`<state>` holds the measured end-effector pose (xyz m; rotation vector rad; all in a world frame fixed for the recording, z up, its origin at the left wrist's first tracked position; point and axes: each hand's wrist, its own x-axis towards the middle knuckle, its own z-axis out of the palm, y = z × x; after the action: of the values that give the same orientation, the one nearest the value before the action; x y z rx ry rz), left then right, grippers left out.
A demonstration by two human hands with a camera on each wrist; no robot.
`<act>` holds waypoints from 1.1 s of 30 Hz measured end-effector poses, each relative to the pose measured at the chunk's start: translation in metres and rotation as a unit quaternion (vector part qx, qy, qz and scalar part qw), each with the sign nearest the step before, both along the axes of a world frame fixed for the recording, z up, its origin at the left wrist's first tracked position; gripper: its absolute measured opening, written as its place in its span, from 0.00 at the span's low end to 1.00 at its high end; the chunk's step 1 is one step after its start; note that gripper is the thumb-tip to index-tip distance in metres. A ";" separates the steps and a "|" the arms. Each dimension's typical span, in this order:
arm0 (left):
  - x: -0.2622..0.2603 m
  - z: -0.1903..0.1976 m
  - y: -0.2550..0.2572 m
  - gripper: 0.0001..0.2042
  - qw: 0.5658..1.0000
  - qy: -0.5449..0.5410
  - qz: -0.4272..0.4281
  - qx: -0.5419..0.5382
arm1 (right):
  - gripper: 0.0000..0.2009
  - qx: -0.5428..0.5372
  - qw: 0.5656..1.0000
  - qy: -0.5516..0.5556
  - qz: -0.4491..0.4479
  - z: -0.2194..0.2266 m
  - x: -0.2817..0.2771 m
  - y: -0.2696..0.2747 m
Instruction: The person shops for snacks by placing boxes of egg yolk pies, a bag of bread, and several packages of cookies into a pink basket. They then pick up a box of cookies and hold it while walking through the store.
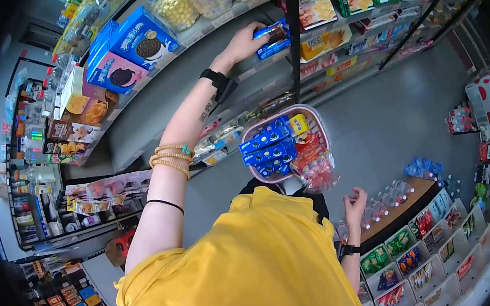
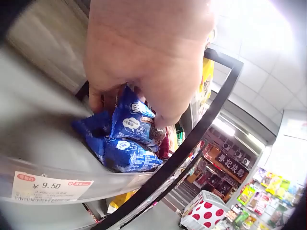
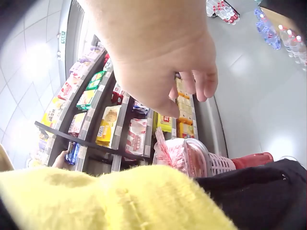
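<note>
On the shelf at the upper middle of the head view, my left hand (image 1: 245, 44) pinches a blue snack packet (image 2: 132, 117) with a dark brown picture on it. A second blue packet (image 2: 127, 154) lies just under it, against the price-tag edge. My right hand (image 1: 356, 206) hangs beside my body with loosely bent fingers and holds nothing. Between the shelves and my body is a pink shopping basket (image 1: 325, 128). Inside it are blue patterned packs (image 1: 269, 146), a small yellow box (image 1: 299, 124) and red packages (image 1: 314, 154); a clear-and-red wrapped bundle (image 1: 319, 175) leans over its rim.
A black shelf post (image 1: 293, 45) stands right beside my left hand. Blue cookie boxes (image 1: 144, 40) and clear candy jars (image 1: 171, 4) line the shelf above. Water bottles (image 1: 391, 199) and slanted snack bins (image 1: 417, 264) are on the right side.
</note>
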<state>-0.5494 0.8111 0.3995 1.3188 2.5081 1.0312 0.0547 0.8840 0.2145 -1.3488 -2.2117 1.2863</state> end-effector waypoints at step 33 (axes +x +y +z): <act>0.159 0.004 -0.075 0.11 0.972 0.185 -0.026 0.143 | 0.24 -0.001 0.994 0.004 0.110 -0.014 -0.027 0.012</act>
<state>-0.3903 0.7356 0.4031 1.7990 2.6321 1.2761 0.0274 0.8962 0.2009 -1.1227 -2.4090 1.3627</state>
